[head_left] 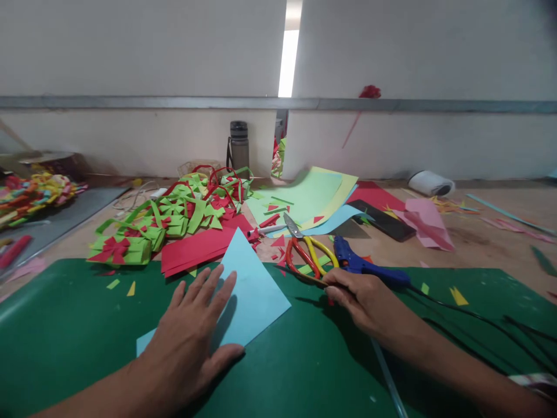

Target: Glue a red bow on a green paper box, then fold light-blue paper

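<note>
My left hand (198, 328) rests with fingers spread on a light blue sheet of paper (250, 290), whose corner points away from me. The sheet lies on a green mat (108, 319). At the right, my right hand (354, 293) is closed around a slim pointed tool (311, 280), its thin dark tip aimed left above the mat; I cannot tell its exact kind. Just beyond that hand lie scissors (307, 249) with red and yellow handles. A blue glue gun (365, 266) is beside them, its black cord running right.
Green paper bags with red bows (122, 249) crowd the left middle, near red paper (195, 249). Farther back are coloured sheets (300, 194), a black phone (383, 220), a bottle (239, 148) and a white roll (430, 184). A clear stick (387, 377) lies at the front right.
</note>
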Demonstrator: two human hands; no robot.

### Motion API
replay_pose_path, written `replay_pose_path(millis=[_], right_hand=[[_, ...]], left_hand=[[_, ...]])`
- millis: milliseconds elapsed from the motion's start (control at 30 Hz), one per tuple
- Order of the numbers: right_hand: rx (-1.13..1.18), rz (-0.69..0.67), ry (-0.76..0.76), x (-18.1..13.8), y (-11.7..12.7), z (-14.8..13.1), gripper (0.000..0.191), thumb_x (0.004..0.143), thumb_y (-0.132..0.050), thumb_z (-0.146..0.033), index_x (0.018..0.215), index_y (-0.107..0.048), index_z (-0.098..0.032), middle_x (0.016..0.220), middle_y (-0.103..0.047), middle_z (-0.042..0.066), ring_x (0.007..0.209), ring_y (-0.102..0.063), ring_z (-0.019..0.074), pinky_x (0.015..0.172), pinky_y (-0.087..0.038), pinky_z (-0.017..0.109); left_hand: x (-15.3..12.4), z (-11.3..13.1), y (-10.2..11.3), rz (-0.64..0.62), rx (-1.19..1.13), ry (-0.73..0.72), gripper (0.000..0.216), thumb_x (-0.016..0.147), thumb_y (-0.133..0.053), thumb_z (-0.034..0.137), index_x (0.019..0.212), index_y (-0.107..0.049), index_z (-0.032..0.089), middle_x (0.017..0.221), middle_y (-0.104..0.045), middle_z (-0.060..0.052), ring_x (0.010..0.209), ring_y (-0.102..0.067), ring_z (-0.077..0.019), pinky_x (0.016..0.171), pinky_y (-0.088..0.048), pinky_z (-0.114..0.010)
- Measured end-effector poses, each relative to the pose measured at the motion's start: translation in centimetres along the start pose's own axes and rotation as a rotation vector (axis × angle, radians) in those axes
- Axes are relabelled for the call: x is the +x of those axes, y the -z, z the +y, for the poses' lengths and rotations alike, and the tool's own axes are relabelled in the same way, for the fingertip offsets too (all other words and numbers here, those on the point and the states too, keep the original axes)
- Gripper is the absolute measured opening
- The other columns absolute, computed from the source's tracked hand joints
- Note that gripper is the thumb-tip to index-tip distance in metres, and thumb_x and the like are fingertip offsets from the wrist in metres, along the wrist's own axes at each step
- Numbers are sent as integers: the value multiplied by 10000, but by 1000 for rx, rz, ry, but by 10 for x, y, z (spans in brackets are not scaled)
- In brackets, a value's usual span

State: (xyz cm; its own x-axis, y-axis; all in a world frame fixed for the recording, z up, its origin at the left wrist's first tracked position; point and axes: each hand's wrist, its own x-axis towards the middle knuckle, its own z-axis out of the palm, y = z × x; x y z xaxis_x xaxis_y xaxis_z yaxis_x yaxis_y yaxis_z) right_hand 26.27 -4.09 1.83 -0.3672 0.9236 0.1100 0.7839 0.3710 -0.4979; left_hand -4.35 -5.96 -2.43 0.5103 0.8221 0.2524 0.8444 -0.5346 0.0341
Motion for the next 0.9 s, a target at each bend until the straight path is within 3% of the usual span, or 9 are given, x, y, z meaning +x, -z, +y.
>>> replay_pose_path(millis=[167,267,633,767,900], right_hand=[[-52,46,12,3,-2,4,213,899,-379,-256,837,-577,-209,754,-632,43,644,-569,169,602,-408,275],[-43,41,-2,3,-2,5,229,902,-362,-254,946,-582,-209,748,-644,38,631,-575,170,603,-411,278],[-71,18,-20,3,-2,5,277,888,-370,-262,957,-628,-190,766,-670,63,667,-597,183,627,-424,284],[-58,13,-24,5,-2,4,292,886,-369,-254,953,-645,-186,735,-671,62,643,-592,179,616,-418,277],[-62,9,-17,6,1,2,340,876,-378,-243,1012,-687,-203,669,-664,35,577,-572,161,561,-393,256]], left_hand=[[5,-3,5,-75,-88,68,836,769,-606,490,1462,-240,196,1353,-472,-153,1169,-456,-348,933,-399,-498],[8,-2,9,-78,-119,94,857,747,-630,501,1456,-257,196,1304,-495,-151,1113,-473,-340,893,-421,-489],[16,-10,9,-98,-210,97,922,676,-703,536,1445,-292,236,1167,-562,-117,1043,-516,-316,820,-473,-420],[15,-12,6,-45,-286,81,771,754,-663,446,1426,-337,256,1205,-594,-108,1028,-570,-292,851,-481,-424],[16,-12,4,22,-462,106,499,874,-494,356,1356,-455,232,1252,-601,-84,1021,-616,-231,885,-494,-369]])
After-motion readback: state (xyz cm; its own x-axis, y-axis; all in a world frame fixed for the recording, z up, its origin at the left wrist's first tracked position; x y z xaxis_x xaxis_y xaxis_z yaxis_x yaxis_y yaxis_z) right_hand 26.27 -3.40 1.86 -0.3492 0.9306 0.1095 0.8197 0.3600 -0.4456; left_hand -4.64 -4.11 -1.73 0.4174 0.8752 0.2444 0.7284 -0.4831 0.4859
